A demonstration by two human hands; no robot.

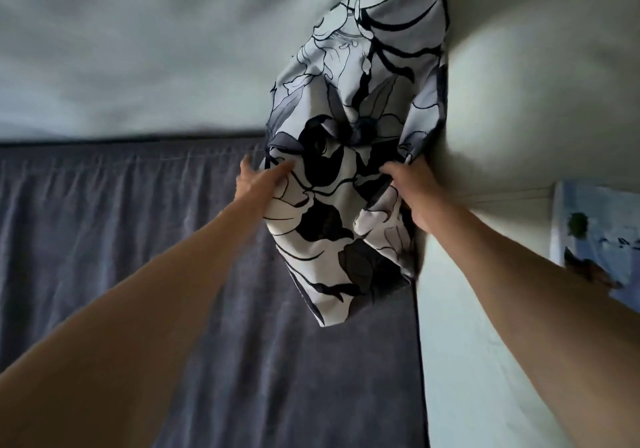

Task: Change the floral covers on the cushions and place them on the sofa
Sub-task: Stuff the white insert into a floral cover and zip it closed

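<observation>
A: What is seen, big things first?

B: A dark grey sofa (pixel 242 326) is seen below. A white cushion (pixel 526 101) is held up at the right. The floral cover (pixel 346 170) is bunched up against its left side.

A: Which step is being done?

B: It looks like the cover is being pulled along the cushion; on or off cannot be told. How much of the cushion is inside cannot be told either.

A: And the hands?

B: The cover's edge is pinched by the left hand (pixel 258 180), some fingers spread. Cloth is gripped by the right hand (pixel 412 191), fingers curled.

A: What is needed next?

B: A steady pull by both hands should be made, so the cloth is not torn
</observation>
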